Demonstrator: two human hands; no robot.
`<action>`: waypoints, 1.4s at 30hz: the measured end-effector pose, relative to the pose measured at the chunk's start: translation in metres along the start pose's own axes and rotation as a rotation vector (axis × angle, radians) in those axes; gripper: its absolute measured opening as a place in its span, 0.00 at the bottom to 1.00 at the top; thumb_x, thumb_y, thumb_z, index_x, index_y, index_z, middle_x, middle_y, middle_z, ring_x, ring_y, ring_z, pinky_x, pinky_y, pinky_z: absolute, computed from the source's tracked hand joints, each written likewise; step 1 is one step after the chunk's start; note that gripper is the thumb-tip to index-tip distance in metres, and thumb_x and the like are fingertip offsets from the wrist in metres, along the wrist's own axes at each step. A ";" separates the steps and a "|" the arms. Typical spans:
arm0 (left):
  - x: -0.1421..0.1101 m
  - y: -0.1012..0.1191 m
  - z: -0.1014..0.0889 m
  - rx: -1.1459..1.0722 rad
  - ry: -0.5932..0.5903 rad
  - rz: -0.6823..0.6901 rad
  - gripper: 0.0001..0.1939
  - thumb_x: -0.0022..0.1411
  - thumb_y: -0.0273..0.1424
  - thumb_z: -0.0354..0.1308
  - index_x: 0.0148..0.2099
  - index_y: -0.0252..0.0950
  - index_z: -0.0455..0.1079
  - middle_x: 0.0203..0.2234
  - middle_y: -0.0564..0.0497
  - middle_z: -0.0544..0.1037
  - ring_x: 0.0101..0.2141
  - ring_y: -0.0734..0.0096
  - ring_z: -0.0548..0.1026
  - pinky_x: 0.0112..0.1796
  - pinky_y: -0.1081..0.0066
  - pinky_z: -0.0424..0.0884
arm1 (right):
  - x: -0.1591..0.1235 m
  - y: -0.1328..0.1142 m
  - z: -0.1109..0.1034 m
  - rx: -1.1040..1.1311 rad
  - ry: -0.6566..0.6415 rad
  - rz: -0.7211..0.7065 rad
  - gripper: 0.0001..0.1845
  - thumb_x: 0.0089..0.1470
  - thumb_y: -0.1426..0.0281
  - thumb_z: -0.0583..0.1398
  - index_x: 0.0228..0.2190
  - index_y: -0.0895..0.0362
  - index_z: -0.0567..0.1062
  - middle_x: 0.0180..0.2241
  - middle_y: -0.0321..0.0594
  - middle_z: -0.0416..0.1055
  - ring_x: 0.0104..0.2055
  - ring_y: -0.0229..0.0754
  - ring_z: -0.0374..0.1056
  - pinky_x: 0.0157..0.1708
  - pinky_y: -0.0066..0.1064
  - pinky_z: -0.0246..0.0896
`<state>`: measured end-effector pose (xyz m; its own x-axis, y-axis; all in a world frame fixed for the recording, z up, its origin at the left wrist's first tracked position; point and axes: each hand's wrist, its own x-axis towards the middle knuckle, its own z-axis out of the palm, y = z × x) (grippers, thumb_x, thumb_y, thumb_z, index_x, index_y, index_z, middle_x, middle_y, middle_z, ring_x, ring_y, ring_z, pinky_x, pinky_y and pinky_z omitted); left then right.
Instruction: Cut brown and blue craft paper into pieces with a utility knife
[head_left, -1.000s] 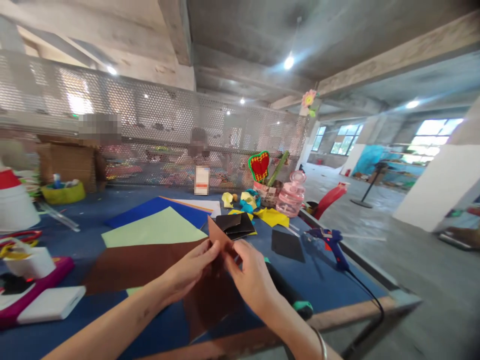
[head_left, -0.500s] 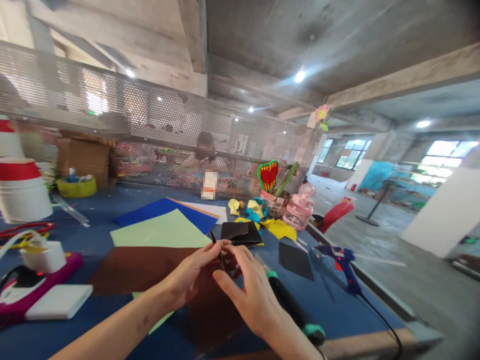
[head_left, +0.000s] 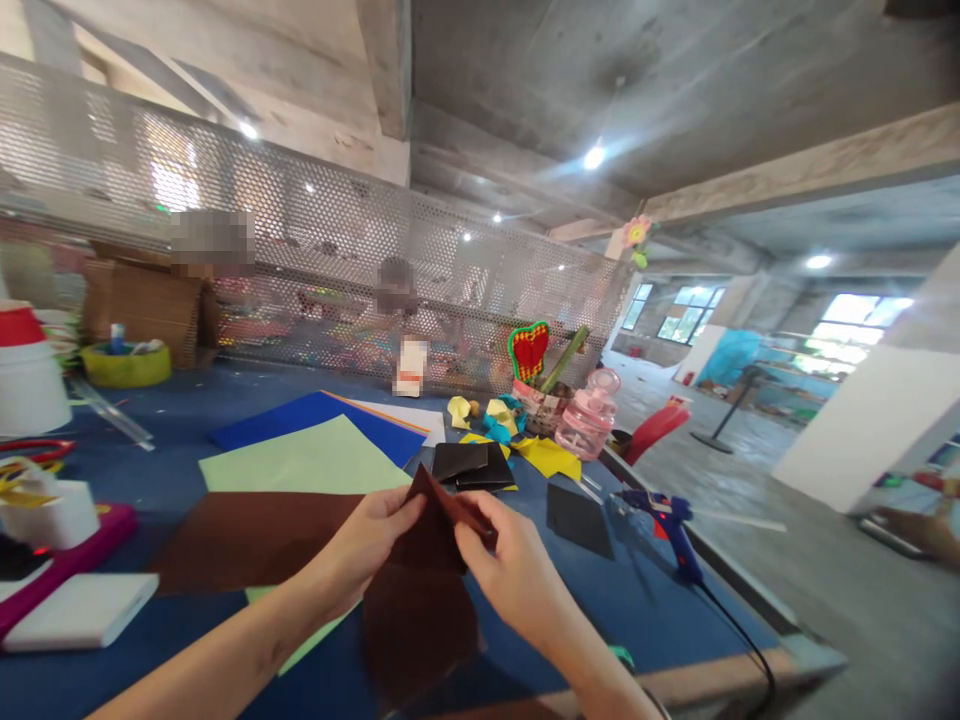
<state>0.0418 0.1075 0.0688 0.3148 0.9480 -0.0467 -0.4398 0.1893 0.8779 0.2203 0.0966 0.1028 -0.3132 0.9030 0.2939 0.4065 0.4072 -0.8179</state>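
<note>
left hand (head_left: 375, 532) and right hand (head_left: 508, 555) both pinching the brown paper (head_left: 429, 530) above the table (head_left: 720, 674), near its front edge. looks like mid-fold, so next move prob needs layers lined up first.

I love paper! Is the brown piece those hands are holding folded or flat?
Folded: the brown piece has a crease, with its sides angled apart.

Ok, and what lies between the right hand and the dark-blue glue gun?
In the head view, a flat, four-sided black sheet lies between the right hand and the dark-blue glue gun, with thin clear sticks near its far edge.
</note>
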 end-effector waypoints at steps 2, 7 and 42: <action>0.000 0.002 -0.004 0.015 0.017 -0.007 0.22 0.54 0.44 0.70 0.45 0.32 0.76 0.32 0.47 0.83 0.32 0.65 0.81 0.37 0.69 0.74 | 0.004 0.005 -0.005 0.013 -0.003 0.052 0.08 0.56 0.66 0.59 0.33 0.56 0.77 0.29 0.39 0.74 0.33 0.44 0.70 0.35 0.34 0.68; -0.002 0.007 -0.006 0.027 0.005 -0.030 0.14 0.64 0.38 0.62 0.45 0.31 0.74 0.29 0.51 0.81 0.29 0.73 0.79 0.33 0.71 0.74 | 0.011 0.008 -0.015 0.199 -0.175 0.213 0.21 0.53 0.51 0.60 0.34 0.57 0.76 0.27 0.39 0.74 0.26 0.40 0.68 0.23 0.30 0.67; 0.007 0.018 -0.017 0.529 0.430 0.226 0.17 0.67 0.38 0.58 0.53 0.34 0.68 0.47 0.47 0.74 0.42 0.66 0.75 0.42 0.61 0.76 | 0.027 0.024 -0.007 -0.614 -0.149 0.118 0.21 0.56 0.53 0.64 0.42 0.58 0.74 0.30 0.37 0.74 0.31 0.42 0.71 0.34 0.35 0.65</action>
<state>0.0216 0.1214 0.0765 -0.1427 0.9869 0.0758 0.0453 -0.0700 0.9965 0.2272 0.1314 0.0948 -0.3344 0.9359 0.1108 0.8489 0.3502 -0.3958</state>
